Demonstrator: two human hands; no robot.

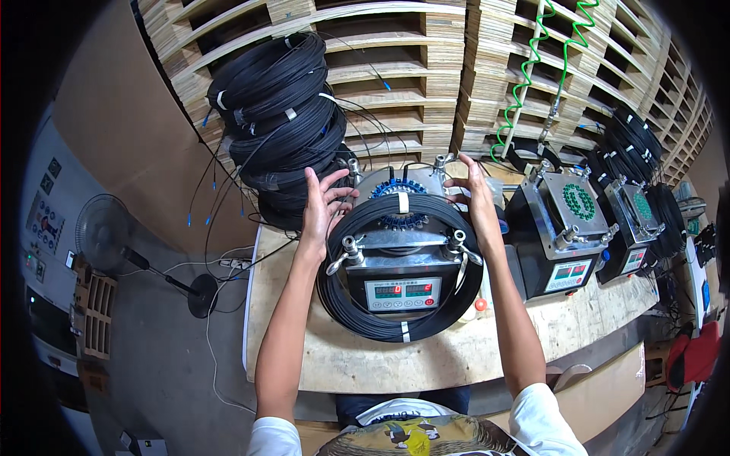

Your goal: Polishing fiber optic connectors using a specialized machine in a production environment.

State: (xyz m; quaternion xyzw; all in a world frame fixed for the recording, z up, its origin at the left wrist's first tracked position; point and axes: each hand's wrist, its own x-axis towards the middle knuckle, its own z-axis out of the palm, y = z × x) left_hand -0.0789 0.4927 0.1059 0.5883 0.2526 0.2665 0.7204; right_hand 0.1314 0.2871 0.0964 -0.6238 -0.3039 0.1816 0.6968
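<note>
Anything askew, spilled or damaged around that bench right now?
The stack of black coils at left looks uneven, with blue-tipped cable ends dangling loose, so it seems untidy. The coil around the machine's front panel looks neatly tied. I see no spill or damage.

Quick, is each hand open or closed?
Left hand: open, beside the black cable coil; touch unclear.
Right hand: open, at the coil's other side; touch unclear.

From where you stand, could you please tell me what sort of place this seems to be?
It looks like a cable workshop: similar machines stand on a wooden table, coils of black cable are piled nearby, and stacked wooden pallets rise behind.
</note>
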